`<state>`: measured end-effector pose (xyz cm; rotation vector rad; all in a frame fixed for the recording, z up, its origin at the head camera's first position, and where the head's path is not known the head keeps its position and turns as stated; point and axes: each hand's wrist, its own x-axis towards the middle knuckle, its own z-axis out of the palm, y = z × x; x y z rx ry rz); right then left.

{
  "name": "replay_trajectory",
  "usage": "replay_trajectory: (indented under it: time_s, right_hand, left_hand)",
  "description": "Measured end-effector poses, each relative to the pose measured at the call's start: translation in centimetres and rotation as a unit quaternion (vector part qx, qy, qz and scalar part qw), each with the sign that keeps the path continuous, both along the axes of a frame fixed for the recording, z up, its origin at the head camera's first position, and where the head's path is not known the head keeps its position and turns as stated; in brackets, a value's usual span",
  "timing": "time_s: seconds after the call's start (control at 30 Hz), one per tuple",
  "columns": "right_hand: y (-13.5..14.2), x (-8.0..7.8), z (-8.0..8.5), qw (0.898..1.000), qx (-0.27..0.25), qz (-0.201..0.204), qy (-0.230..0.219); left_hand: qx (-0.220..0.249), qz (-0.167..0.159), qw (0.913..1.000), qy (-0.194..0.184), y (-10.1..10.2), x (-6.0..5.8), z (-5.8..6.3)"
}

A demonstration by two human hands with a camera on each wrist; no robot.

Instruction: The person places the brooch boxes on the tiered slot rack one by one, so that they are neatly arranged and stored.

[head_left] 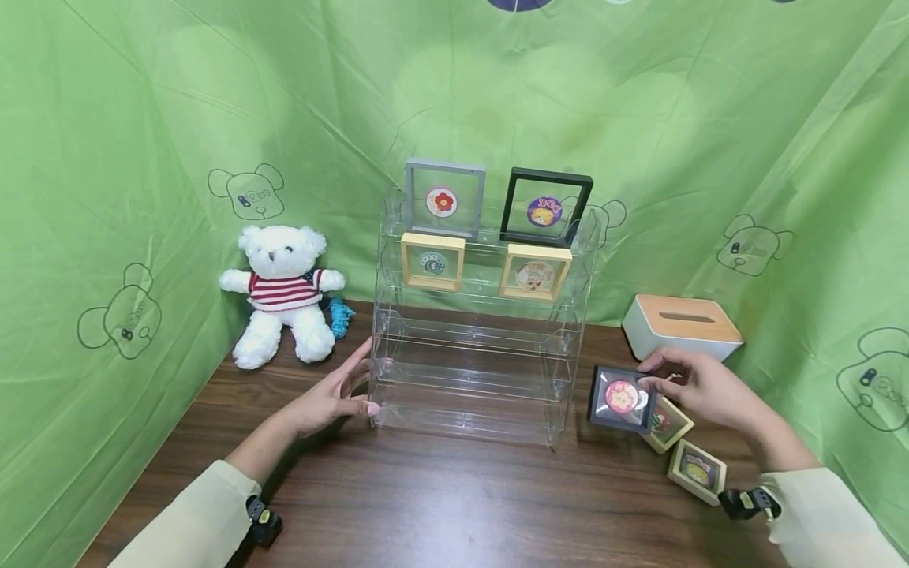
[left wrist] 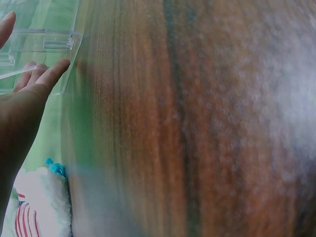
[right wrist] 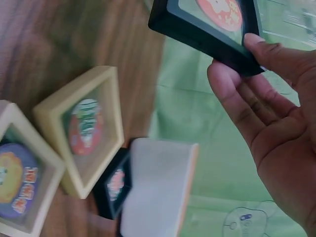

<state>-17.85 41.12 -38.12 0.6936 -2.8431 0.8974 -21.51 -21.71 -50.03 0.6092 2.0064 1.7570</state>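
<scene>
In the head view, we are seeing how the held black frame (head_left: 622, 399) is covering a part of one pale frame (head_left: 669, 424), so we are getting its badge only partly. On the upper black frame (head_left: 545, 207), the lettering is appearing too small for our reading. In the left wrist view, the left edge is cutting the left hand (left wrist: 32, 90) and the clear stand (left wrist: 52, 42), the bottom edge is cutting the white bear (left wrist: 47, 202), and the tabletop (left wrist: 197, 128) is looking blurred to us. In the right wrist view, the held black frame is running past the top edge, the right hand (right wrist: 279, 118) past the right, the white box (right wrist: 155, 187) past the bottom; a small dark frame (right wrist: 113, 185) is hiding partly behind the first pale frame.
</scene>
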Motion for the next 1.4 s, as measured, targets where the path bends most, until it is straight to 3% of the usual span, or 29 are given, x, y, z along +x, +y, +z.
replay_trajectory:
  time_s: [0.23,0.5,0.87,1.1,1.4]
  right_hand:
    - [-0.3,0.4,2.7,0.999,-0.045,-0.019,-0.023]
    - [-2.3,0.1,4.7,0.99,-0.133,0.045,-0.001]
    - [-6.7,-0.5,6.6,0.98,-0.157,0.087,0.08]
    - [-9.7,-0.8,7.5,0.979,-0.169,0.054,0.105]
    - [-12.8,-2.4,7.7,0.971,-0.172,0.06,0.154]
  left_hand:
    - [0.0,0.0,1.0,0.002,0.0,0.0,0.0]
    - [-0.002,0.001,1.0,-0.008,0.0,-0.1,-0.2]
    - [0.027,-0.013,0.9995,-0.004,0.2,0.0,-0.2]
    - [0.02,-0.01,0.9997,-0.005,0.2,0.0,-0.1]
    - [0.018,-0.01,0.9998,-0.003,0.1,0.0,-0.1]
